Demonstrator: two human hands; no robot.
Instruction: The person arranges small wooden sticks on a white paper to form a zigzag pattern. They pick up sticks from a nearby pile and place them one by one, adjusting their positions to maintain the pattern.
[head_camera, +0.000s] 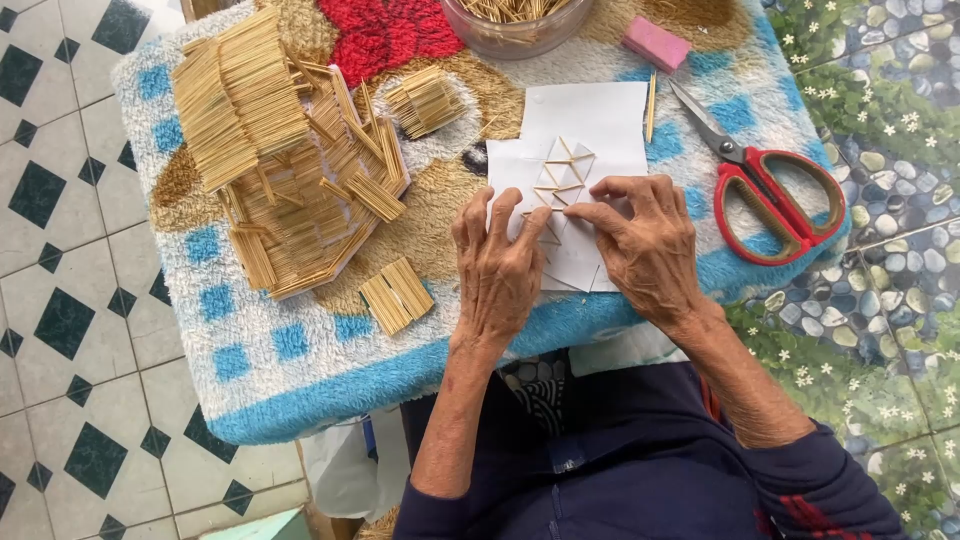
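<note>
Tiled floor (60, 330) surrounds a table covered by a fluffy blue-and-tan rug (290, 350). Taking the white paper sheet (590, 125) as landmark: far to its left lies a flat panel of glued sticks (300, 215) with bundled stick stacks (235, 95) on top, and a small loose bundle (396, 296) sits below and left of the sheet.

On the sheet's lower half, your left hand (500, 265) presses down with fingers held close together. Just right of it, your right hand (645, 240) pinches a single stick (545, 212) at the edge of the triangular stick lattice (560, 175), which lies directly above both hands' fingertips.

Right of the sheet rest red-handled scissors (775, 190); above it, a pink eraser-like block (656, 43) and a clear bowl of sticks (515, 25).

Risk, as a judgement: the soft rug gives under pressure, so a nudge from either hand could shift the sheet and knock placed sticks out of line.
</note>
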